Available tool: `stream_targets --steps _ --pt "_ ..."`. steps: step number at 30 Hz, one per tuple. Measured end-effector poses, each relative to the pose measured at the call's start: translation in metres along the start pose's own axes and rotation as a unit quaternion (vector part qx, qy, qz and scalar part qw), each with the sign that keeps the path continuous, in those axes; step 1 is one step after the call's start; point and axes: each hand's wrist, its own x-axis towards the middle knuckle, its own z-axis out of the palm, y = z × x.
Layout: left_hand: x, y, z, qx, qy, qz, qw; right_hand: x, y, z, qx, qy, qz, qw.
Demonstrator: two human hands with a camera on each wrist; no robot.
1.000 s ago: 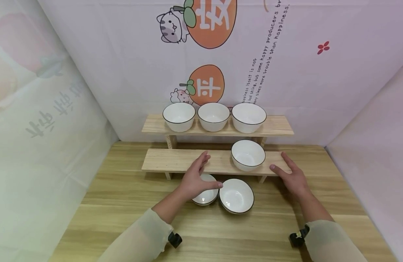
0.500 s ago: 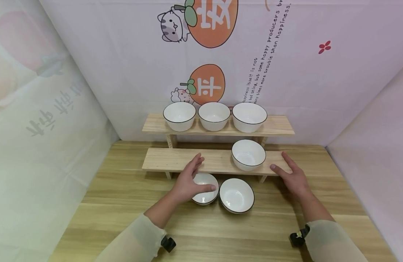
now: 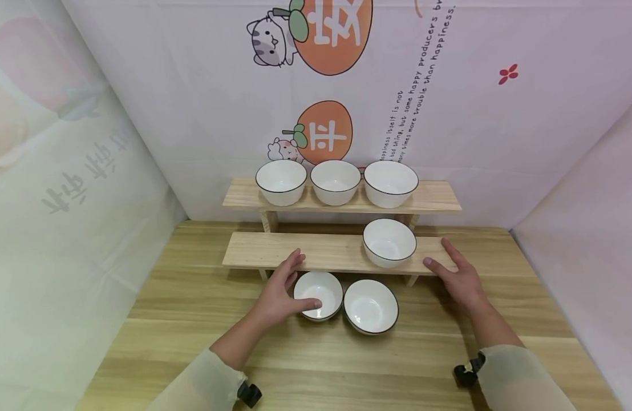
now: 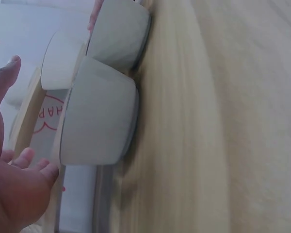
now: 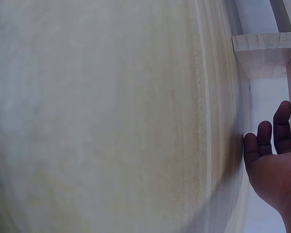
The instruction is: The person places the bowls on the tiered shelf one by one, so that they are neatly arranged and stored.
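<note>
My left hand (image 3: 279,294) is held with thumb and fingers spread at the left side of a white, dark-rimmed bowl (image 3: 325,285) on the table. Its thumb lies over that bowl in the head view; whether it touches cannot be told. In the left wrist view the bowl (image 4: 97,116) stands just beyond the fingers. A second bowl (image 3: 371,307) sits right beside it. My right hand (image 3: 462,279) rests at the right end of the lower wooden shelf (image 3: 290,250), thumb and index finger on the board. Its other fingers (image 5: 265,136) hang below, loosely bent, in the right wrist view.
On the lower shelf stands one bowl (image 3: 389,244), right of its middle. Three more bowls, among them the middle one (image 3: 335,185), line the upper shelf (image 3: 436,197). A printed cloth (image 3: 460,125) hangs behind, and pale cloth sides flank the wooden table (image 3: 193,319).
My left hand has moved left and slightly toward me, from over the left table bowl to its left side, uncovering more of it. The right hand and the bowls stay put.
</note>
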Motion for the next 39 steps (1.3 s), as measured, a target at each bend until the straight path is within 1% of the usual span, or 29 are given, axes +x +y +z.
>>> stream_targets --steps 2,9,13,18,24,29,32,39 --pt "-0.003 -0.003 -0.002 0.0 0.002 -0.001 1.0 0.0 0.0 0.0 -0.001 0.001 0.0 1.0" --pt "-0.012 -0.013 -0.006 0.009 0.013 0.01 0.9998 -0.001 -0.001 0.001 -0.002 -0.001 0.002 1.0" --pt "-0.016 -0.016 -0.008 0.011 0.014 0.007 0.9998 -0.001 -0.001 0.001 0.002 -0.001 0.004 1.0" --pt "-0.02 -0.02 -0.009 0.018 0.01 -0.009 0.9998 0.0 -0.001 0.0 0.004 -0.001 0.004 1.0" --pt "-0.022 -0.028 -0.005 0.057 0.002 -0.035 0.9978 0.001 0.0 0.0 0.001 -0.003 0.004 1.0" --pt "-0.021 -0.033 -0.001 0.076 -0.001 -0.05 0.9958 0.001 0.0 0.001 0.001 0.0 0.002 1.0" --pt "-0.02 -0.035 0.001 0.085 -0.004 -0.057 0.9947 0.001 0.001 0.001 0.001 0.0 0.001 1.0" --pt "-0.02 -0.038 0.006 0.125 -0.003 -0.069 0.9898 0.001 0.0 0.001 0.001 0.001 0.002 1.0"
